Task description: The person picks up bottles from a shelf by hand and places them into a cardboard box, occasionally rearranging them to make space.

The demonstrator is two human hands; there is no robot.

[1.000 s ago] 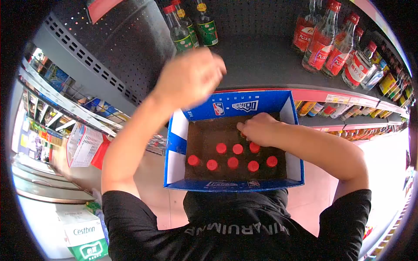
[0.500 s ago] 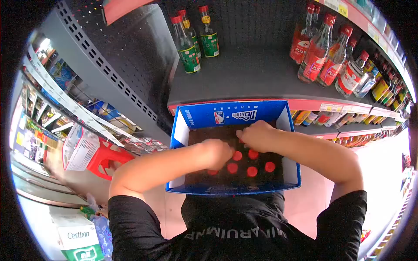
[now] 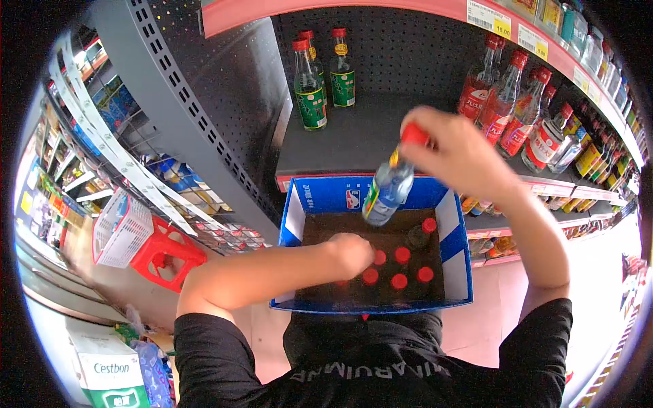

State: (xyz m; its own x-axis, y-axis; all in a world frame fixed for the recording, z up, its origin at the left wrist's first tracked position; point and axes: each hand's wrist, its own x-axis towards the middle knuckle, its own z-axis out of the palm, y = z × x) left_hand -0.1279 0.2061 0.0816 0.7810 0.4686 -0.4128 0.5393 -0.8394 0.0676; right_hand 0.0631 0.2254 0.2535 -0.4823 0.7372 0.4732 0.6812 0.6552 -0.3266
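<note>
My right hand [image 3: 452,146] is closed round the red cap of a clear glass bottle [image 3: 389,194], which hangs tilted above the far part of a blue cardboard box [image 3: 291,231]. Yellow and green show on the bottle's blurred label. Inside the box stand several bottles with red caps [image 3: 399,281], seen from above. My left hand [image 3: 350,256] is down in the box with its fingers curled, close to these caps. Whatever those fingers hold is hidden. Behind the box, several green-labelled bottles [image 3: 311,102] stand on the left of a dark shelf [image 3: 381,122].
Several red-labelled bottles [image 3: 500,102] stand on the shelf's right side. A red shelf edge with price tags [image 3: 490,17] runs overhead. At left are a grey perforated post [image 3: 170,88], a red plastic stool [image 3: 166,255] and a Cestbon carton [image 3: 109,367].
My right hand has risen out of the box towards the shelf, lifting a bottle by its cap. My left hand stays low in the box. The view has shifted slightly.
</note>
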